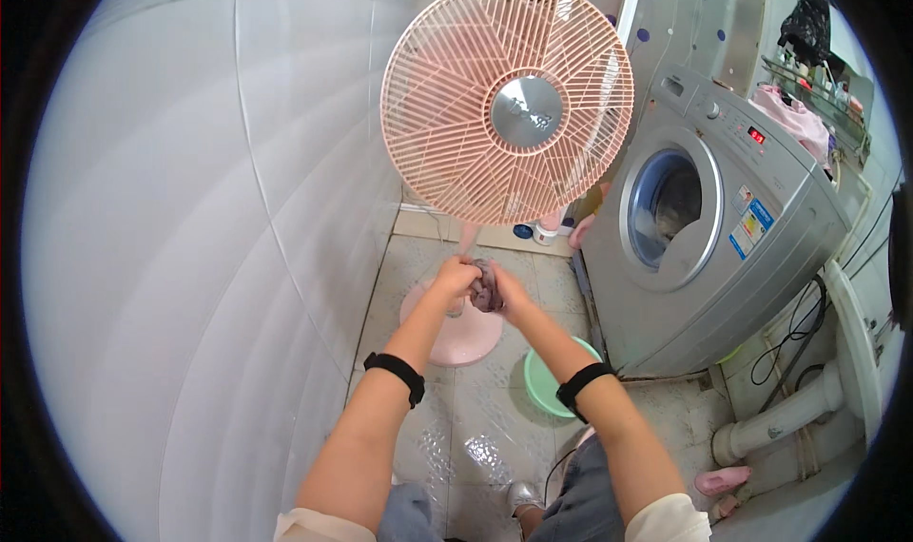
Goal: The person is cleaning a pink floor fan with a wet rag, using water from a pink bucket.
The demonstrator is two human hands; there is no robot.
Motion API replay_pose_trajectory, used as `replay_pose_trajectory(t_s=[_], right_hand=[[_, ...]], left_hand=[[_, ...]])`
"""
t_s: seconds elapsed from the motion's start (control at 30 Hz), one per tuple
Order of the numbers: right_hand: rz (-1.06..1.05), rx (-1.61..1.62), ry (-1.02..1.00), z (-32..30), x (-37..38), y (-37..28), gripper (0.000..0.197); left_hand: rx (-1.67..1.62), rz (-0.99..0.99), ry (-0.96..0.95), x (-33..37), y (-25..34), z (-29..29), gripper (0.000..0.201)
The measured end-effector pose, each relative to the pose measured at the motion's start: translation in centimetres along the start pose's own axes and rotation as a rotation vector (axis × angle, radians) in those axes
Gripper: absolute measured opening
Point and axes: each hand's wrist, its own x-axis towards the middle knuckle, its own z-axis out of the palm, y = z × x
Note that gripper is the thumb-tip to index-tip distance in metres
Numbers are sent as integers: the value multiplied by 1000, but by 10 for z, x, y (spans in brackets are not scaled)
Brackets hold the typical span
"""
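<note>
Both my arms reach forward over the floor, with a bunched dark grey-brown cloth (486, 288) between the hands. My left hand (457, 277) grips its left side with bent fingers. On the other side, my right hand (514, 293) is closed round the cloth's right edge. Behind and above them stands a pink pedestal fan (428, 133) with a round grille and a silver centre. Its pink round base (466, 342) lies below my hands, partly hidden by them and my left forearm. Part of the fan's pole (469, 238) shows just above the cloth.
A grey front-loading washing machine (618, 304) stands at the right, laundry behind its round door. A green basin (541, 390) sits on the tiled floor beside my right forearm. White tiled wall (181, 209) runs along the left. Pipes (785, 414) and a pink slipper (723, 480) are at lower right.
</note>
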Motion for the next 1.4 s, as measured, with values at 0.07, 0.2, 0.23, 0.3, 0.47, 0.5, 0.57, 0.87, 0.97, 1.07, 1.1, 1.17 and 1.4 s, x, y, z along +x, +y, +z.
replay_pose_trajectory(t_s=[0.07,0.2,0.23,0.3,0.47,0.5,0.57,0.87,0.97,1.07,1.1,1.17,1.4], right_hand=[[137,515,-352,11,-6,4,36],[35,633,-287,31,16,1,29],[-130,678,-226,25,23,-2,19],[-236,671,-2,6,42,-9,25],[-253,595,226,-63,54,-16,32],[-249,601,219,-68,53,-11,32],[-121,440,235,-78,47,-3,14],[-133,-140,360,-78,35,1,49],[-142,-226,389,-81,41,4,52],[-73,-336,302,-69,39,9,55],[-81,-335,323,-83,47,14,55],[99,-157,71,-106,63,24,47],[-77,38,58,-91,42,4,16]], left_hand=[[-305,-57,143,-10,7,9,29],[-642,4,-114,17,-19,-14,31],[-631,-2,-118,19,-19,-17,31],[-557,19,-353,7,-2,-15,31],[-191,-151,-346,-6,9,-16,33],[-140,-195,-249,-5,4,-18,34],[-128,-213,-216,-1,-3,-22,34],[-106,-170,-58,8,-12,-25,32],[-101,-164,-66,5,-6,-19,31],[-96,-162,-54,0,-4,-32,32],[-100,-157,-80,2,-2,-25,33],[-94,-149,-104,3,3,-17,36],[-423,6,61,-6,7,-55,40]])
